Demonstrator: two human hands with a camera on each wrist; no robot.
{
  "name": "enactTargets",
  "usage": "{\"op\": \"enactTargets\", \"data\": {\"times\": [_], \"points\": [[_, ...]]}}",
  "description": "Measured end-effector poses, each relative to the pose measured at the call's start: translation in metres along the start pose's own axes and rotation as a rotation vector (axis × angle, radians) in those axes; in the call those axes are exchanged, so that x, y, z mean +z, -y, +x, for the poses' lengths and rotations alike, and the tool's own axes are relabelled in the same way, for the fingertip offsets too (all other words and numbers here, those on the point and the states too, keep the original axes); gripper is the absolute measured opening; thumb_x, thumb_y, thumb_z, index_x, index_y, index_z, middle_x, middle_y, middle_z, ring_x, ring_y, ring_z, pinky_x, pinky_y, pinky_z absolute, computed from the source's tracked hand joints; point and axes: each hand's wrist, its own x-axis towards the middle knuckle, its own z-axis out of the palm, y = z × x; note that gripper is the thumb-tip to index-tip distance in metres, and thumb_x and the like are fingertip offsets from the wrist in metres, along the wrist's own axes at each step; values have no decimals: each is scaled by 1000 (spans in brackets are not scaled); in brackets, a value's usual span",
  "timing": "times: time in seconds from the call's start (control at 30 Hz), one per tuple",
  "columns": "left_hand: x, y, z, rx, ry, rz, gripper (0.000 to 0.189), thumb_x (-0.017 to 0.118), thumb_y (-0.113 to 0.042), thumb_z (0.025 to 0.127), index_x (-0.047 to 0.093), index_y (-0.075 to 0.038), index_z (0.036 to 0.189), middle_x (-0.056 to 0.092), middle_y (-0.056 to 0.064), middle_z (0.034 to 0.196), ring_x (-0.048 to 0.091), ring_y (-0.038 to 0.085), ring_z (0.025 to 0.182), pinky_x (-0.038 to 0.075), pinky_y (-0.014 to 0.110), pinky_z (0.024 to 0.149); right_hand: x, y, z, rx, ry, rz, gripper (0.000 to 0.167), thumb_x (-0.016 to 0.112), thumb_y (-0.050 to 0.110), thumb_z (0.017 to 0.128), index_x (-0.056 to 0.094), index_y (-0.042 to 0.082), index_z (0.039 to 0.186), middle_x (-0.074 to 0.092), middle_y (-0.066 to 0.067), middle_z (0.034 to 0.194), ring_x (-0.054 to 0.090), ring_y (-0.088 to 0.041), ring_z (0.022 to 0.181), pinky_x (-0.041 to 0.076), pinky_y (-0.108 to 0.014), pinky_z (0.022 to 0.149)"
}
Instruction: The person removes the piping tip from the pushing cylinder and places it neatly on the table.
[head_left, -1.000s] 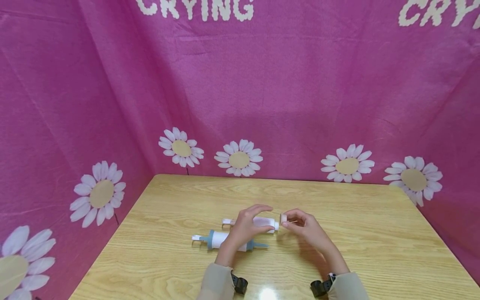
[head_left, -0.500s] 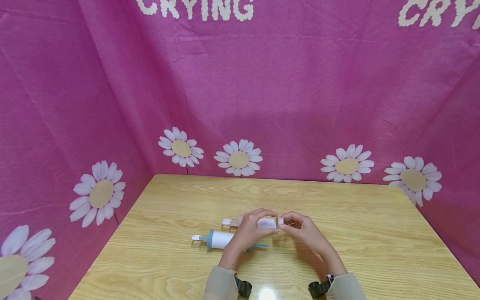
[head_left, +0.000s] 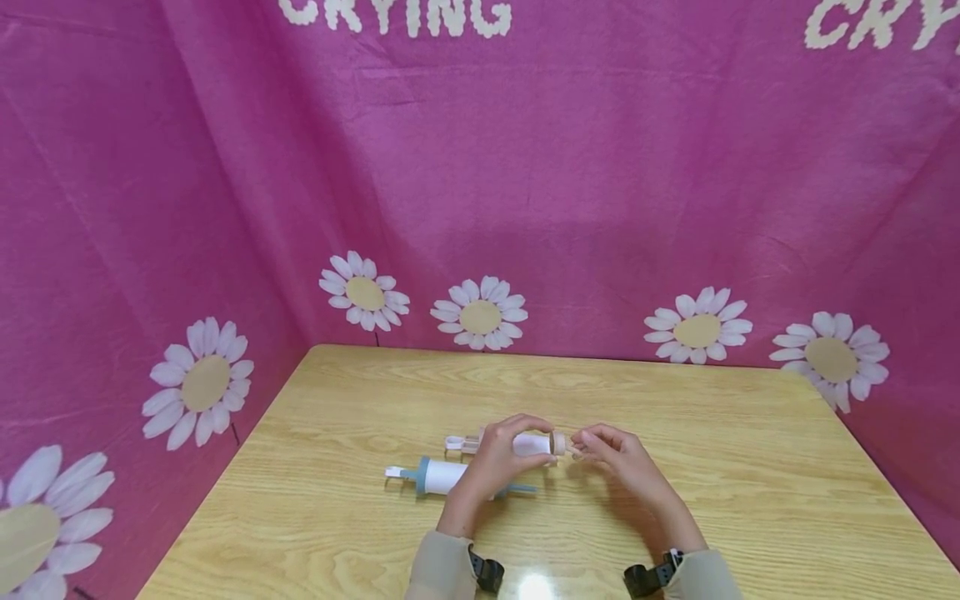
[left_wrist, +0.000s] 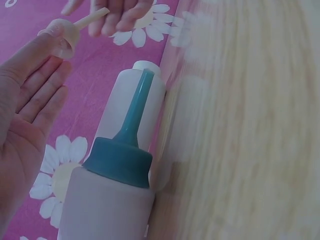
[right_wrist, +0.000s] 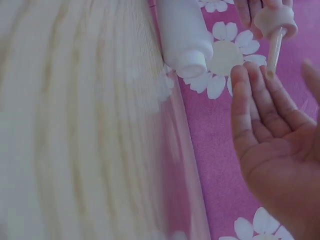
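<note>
My left hand (head_left: 491, 462) pinches a beige nozzle cap (left_wrist: 71, 39) by its round base, its thin spout (right_wrist: 275, 50) pointing towards my right hand (head_left: 621, 465). In the right wrist view, the right fingers are fairly straight, with the fingertips at the spout's end and the thumb apart. A white bottle (right_wrist: 182, 32) with a bare neck (right_wrist: 192, 64) lies on the table behind the left hand. In front of it lies another white bottle (head_left: 444, 477) with a teal nozzle cap (left_wrist: 120, 159). The left wrist partly hides this second bottle in the head view.
The wooden table (head_left: 750, 483) spreads to the right of both hands and behind them. A pink curtain (head_left: 585, 167) with daisies hangs along the back and sides. Each wrist bears a black strap with a small camera.
The right hand held the beige nozzle cap and brought it left to the left hand. Now the left fingers hold its base, and the right fingers have drawn back slightly rightward to the spout tip.
</note>
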Motion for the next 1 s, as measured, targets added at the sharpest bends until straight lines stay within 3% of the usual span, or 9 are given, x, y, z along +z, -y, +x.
{"op": "enactTargets", "data": {"times": [0.13, 0.23, 0.43, 0.6, 0.83, 1.0], "points": [[-1, 1, 0, -15, 5, -7, 37, 81, -20, 80, 69, -9, 114, 73, 1, 113, 67, 16, 111, 52, 30, 100, -4, -5, -1, 20, 32, 21, 46, 46, 32, 104, 59, -10, 120, 71, -17, 108, 69, -11, 93, 56, -31, 89], [-1, 1, 0, -17, 9, -9, 38, 81, -20, 80, 69, -8, 114, 73, 2, 114, 67, 16, 112, 52, 31, 100, -6, -9, -1, 19, 104, 79, 48, 45, 32, 105, 58, -13, 118, 73, -11, 101, 71, -17, 92, 57, -32, 87], [-1, 2, -1, -14, 11, -18, 38, 81, -20, 80, 70, -8, 114, 73, 2, 114, 66, 16, 113, 52, 32, 101, -9, -15, 0, 9, 214, 175, 38, 48, 25, 104, 60, -10, 112, 73, 1, 95, 71, -15, 90, 58, -28, 86], [-1, 2, -1, -6, 6, -14, 37, 81, -20, 80, 70, -10, 113, 73, 1, 114, 66, 16, 112, 52, 32, 101, -8, -16, 0, 4, 223, 178, 29, 52, 22, 102, 62, -4, 109, 72, 6, 91, 72, -12, 88, 58, -27, 83], [-1, 4, -2, 9, 6, -13, 34, 81, -19, 79, 71, -11, 110, 73, 3, 113, 67, 16, 112, 51, 30, 101, -7, -13, -2, -14, 202, 161, 38, 53, 22, 102, 56, -15, 111, 70, 7, 87, 71, -13, 84, 59, -31, 82], [-1, 4, -3, -3, 19, -22, 33, 82, -20, 79, 71, -12, 109, 73, 1, 112, 67, 15, 110, 51, 28, 100, -5, -9, -2, -40, 202, 132, 37, 52, 22, 102, 57, -14, 107, 68, 8, 84, 69, -11, 83, 59, -35, 84]]}}
